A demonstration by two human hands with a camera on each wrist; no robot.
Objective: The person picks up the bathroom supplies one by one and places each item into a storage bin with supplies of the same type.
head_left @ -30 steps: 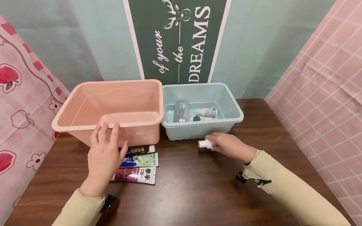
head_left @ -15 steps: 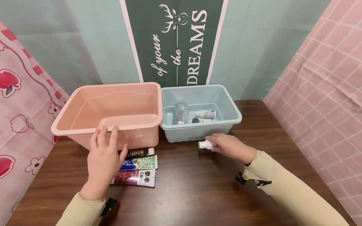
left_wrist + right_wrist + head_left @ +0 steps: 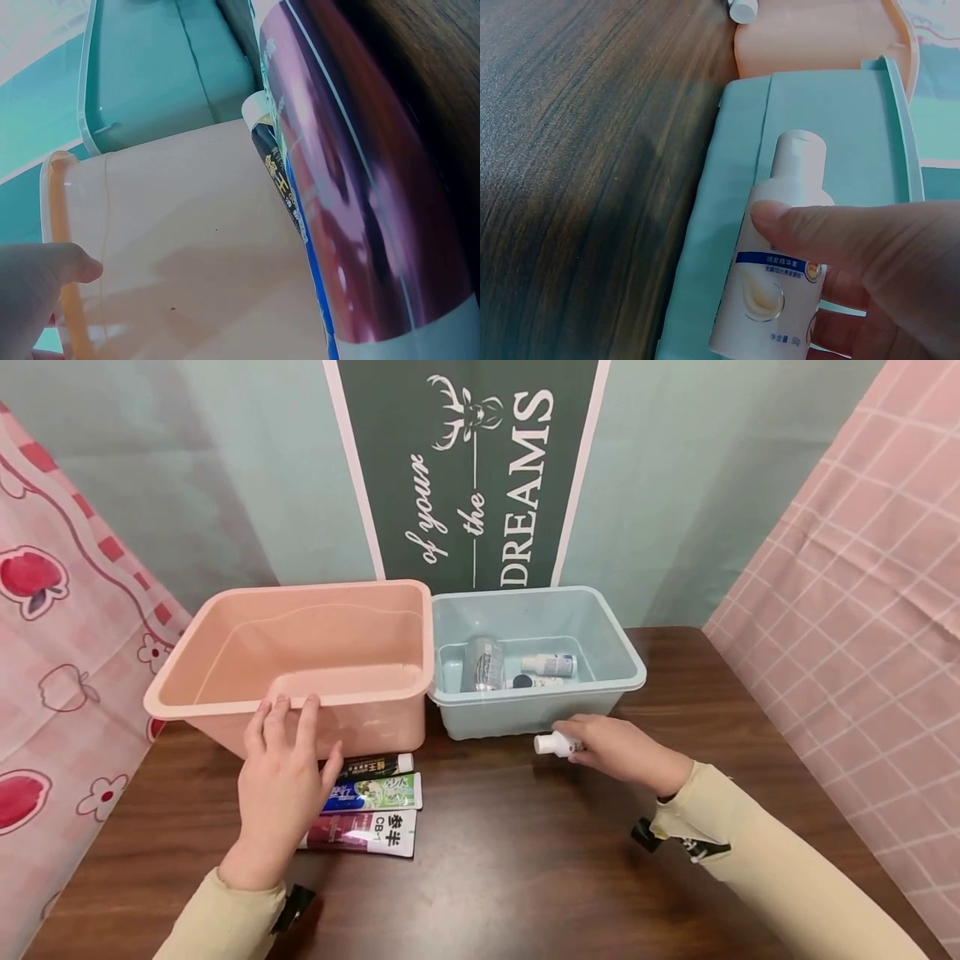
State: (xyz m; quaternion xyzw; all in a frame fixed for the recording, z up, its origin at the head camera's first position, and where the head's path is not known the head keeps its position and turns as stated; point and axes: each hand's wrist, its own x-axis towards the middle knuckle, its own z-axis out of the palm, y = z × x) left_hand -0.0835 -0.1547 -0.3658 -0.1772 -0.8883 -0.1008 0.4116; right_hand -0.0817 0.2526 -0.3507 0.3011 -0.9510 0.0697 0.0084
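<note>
In the head view my right hand (image 3: 618,746) holds a small white lotion bottle (image 3: 557,744) just in front of the blue bin (image 3: 517,714). The right wrist view shows the bottle's blue-banded label (image 3: 769,262), with the thumb laid across its upper body. My left hand (image 3: 281,785) rests its fingertips on the front rim of the pink bin (image 3: 382,718), its fingers fairly straight. Near that hand several toothpaste tubes lie side by side: a black one (image 3: 382,766), a blue-green one (image 3: 382,792) and a maroon-white one (image 3: 367,832), partly covered by the hand.
Inside the blue bin lie a clear bottle (image 3: 486,664), a white bottle (image 3: 549,664) and a black-capped bottle (image 3: 538,682). The two bins stand side by side at the back of the dark wooden table (image 3: 517,877). Cloth hangs behind and at both sides.
The head view shifts slightly. Both hands keep their places, the right still holding the white lotion bottle and the left at the pink bin's rim.
</note>
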